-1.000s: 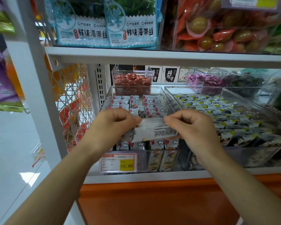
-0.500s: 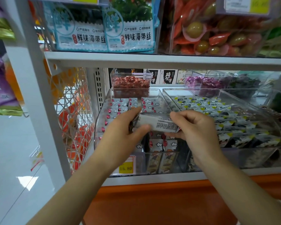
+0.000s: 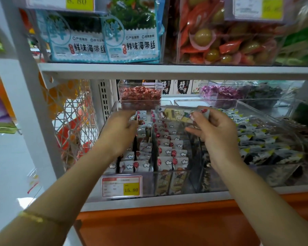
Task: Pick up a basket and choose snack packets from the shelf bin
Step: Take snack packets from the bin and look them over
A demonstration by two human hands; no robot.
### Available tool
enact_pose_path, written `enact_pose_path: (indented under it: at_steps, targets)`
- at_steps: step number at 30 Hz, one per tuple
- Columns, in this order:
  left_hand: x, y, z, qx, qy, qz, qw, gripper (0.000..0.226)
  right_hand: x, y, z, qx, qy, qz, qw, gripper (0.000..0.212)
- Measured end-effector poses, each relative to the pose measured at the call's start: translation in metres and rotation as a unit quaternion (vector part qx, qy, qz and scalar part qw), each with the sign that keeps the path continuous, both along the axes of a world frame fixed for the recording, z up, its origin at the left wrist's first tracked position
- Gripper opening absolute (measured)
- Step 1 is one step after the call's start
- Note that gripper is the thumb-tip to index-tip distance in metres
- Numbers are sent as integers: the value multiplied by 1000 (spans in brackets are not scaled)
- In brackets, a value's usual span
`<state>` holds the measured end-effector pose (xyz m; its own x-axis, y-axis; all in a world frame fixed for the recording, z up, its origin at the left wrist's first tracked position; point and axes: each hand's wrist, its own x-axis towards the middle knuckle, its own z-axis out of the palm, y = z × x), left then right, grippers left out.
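Right hand: I see it pinching one snack packet above the shelf bin.
Left hand: down among that bin's packet rows; grip, I cannot tell.

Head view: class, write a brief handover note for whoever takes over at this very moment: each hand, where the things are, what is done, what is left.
Right hand: pinches one snack packet, raised above the clear bin.
Left hand: down among the packets in the bin; its fingertips are hidden, so its grip cannot be told.
Basket: none in view, and neither hand has one.
Done: one packet lifted out.
Left: get the basket, put this packet in it, choose more.
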<state>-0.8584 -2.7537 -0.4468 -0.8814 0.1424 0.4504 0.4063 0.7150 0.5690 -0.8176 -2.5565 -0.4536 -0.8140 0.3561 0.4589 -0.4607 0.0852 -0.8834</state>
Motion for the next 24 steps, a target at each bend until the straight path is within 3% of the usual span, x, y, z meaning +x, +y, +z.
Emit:
enact_pose_path:
  at_steps: [2,5,10,18,24]
  targets:
    - [-23,9,0,-120,-35,-21,992,22,-6,-1,-1,-3,-4,-21,1000,16]
    - [-56,22,-4,-265,-89,-40,959,37,-13,-3,-4,-5,-6,-37,999,15]
    - [-83,29,-14,-424,-126,-36,896,46,-19,-5,-5,6,-5,-43,999,20]
    - [-96,25,-16,-413,-95,-1,906,57,-21,-4,-4,3,-23,-38,999,22]
    - [-95,22,-17,-357,-116,-17,927,46,-25,0,-2,39,-22,-37,998,19]
